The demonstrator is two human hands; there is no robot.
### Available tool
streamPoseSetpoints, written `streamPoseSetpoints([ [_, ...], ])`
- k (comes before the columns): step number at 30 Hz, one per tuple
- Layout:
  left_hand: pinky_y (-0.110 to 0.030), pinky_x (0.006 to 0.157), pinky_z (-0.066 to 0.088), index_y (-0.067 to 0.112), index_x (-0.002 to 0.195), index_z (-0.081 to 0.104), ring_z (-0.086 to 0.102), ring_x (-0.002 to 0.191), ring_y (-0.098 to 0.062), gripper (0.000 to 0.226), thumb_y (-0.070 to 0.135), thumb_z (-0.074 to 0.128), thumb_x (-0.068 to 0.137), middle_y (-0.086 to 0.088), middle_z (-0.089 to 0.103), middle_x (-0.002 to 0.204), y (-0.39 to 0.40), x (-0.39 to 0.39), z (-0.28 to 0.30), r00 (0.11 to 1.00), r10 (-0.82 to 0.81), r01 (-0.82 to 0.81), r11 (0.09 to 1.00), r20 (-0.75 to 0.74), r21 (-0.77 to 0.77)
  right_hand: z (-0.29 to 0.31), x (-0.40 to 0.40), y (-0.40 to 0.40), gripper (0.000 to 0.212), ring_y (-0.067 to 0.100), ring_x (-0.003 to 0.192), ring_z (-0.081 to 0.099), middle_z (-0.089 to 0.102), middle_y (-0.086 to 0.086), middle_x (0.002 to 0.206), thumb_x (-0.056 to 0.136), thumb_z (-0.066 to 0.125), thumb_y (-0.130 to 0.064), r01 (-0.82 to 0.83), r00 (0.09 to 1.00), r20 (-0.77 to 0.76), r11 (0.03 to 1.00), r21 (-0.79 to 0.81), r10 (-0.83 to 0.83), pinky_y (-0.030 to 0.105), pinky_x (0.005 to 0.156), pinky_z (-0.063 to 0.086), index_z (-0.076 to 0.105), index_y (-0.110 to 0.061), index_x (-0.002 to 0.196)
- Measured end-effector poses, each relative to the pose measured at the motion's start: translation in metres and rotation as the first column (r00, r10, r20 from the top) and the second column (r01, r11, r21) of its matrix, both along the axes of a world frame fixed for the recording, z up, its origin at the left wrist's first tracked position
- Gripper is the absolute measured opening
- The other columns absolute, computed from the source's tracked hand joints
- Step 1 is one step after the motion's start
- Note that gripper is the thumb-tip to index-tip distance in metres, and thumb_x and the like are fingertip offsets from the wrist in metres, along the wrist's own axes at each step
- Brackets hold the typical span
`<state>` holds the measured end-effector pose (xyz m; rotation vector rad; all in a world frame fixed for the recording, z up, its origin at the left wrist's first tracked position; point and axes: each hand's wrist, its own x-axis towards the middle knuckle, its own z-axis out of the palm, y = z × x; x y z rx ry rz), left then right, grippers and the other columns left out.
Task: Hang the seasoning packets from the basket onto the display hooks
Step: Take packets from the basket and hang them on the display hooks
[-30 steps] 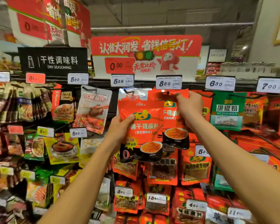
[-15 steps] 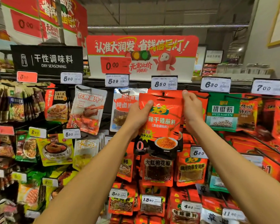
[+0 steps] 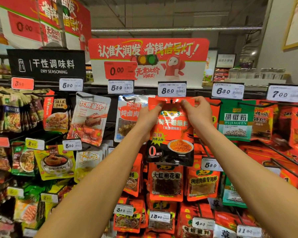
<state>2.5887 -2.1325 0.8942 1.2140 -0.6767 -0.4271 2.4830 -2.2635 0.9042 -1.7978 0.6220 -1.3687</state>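
Observation:
An orange and black seasoning packet (image 3: 172,134) hangs flat in front of the top row of the rack, just under the 8.50 price tag (image 3: 172,89). My left hand (image 3: 147,121) pinches its upper left corner. My right hand (image 3: 197,111) pinches the top edge on the right. The dark tip of a display hook (image 3: 171,101) shows at the packet's hang hole, between my two hands. Whether the hook passes through the hole I cannot tell. The basket is out of view.
Hooks full of seasoning packets cover the rack: a clear-topped packet (image 3: 127,115) to the left, a green pepper packet (image 3: 236,120) to the right, red packets (image 3: 166,181) below. Long bare hooks (image 3: 282,155) stick out at lower right. A red promotional sign (image 3: 148,59) stands on top.
Both hands raised the packet to the hook under the 8.50 tag. My right hand left the hanging packets and now pinches this packet's top edge; my left hand shifted to its upper corner.

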Motion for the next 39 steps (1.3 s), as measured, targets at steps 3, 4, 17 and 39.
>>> streamPoseSetpoints([
  [3, -0.036, 0.068, 0.062, 0.024, 0.093, 0.067, 0.074, 0.078, -0.015, 0.015, 0.039, 0.066, 0.095, 0.002, 0.076, 0.085, 0.007, 0.002, -0.013, 0.961, 0.16, -0.154, 0.987, 0.225, -0.047, -0.013, -0.009, 0.005, 0.026, 0.016, 0.088, 0.069, 0.07, -0.008, 0.094, 0.089, 0.071, -0.047, -0.054, 0.998, -0.042, 0.998, 0.015, 0.055, 0.036, 0.075, 0.055, 0.059, -0.027, 0.102],
  [4, -0.031, 0.07, 0.06, 0.029, 0.097, 0.066, 0.071, 0.083, -0.006, 0.013, 0.041, 0.066, 0.094, 0.005, 0.074, 0.094, 0.014, 0.004, -0.02, 0.926, 0.212, -0.206, 0.977, 0.312, -0.051, -0.022, -0.015, 0.007, 0.03, 0.016, 0.088, 0.071, 0.071, -0.007, 0.096, 0.089, 0.071, -0.044, -0.112, 0.992, -0.044, 0.993, 0.04, 0.114, 0.036, 0.075, 0.057, 0.06, -0.024, 0.108],
  [17, -0.031, 0.075, 0.057, 0.013, 0.121, 0.062, 0.074, 0.086, -0.015, 0.05, 0.034, 0.081, 0.079, -0.003, 0.076, 0.104, -0.008, 0.042, -0.068, 0.972, 0.059, -0.113, 0.966, 0.229, 0.233, -0.069, 0.0, -0.019, 0.024, 0.022, 0.09, 0.069, 0.076, 0.005, 0.099, 0.084, 0.078, -0.031, -0.109, 0.97, -0.187, 0.967, 0.228, 0.154, 0.043, 0.09, 0.056, 0.071, -0.014, 0.101],
  [39, -0.025, 0.059, 0.041, 0.026, 0.09, 0.052, 0.056, 0.074, -0.007, 0.021, 0.028, 0.073, 0.092, 0.003, 0.063, 0.095, -0.025, 0.036, -0.048, 0.912, 0.136, -0.295, 0.873, 0.386, 0.39, -0.055, 0.021, -0.042, 0.024, 0.026, 0.085, 0.065, 0.07, 0.006, 0.094, 0.086, 0.074, -0.029, 0.051, 0.928, -0.367, 0.959, 0.28, 0.058, 0.042, 0.082, 0.058, 0.069, -0.011, 0.1],
])
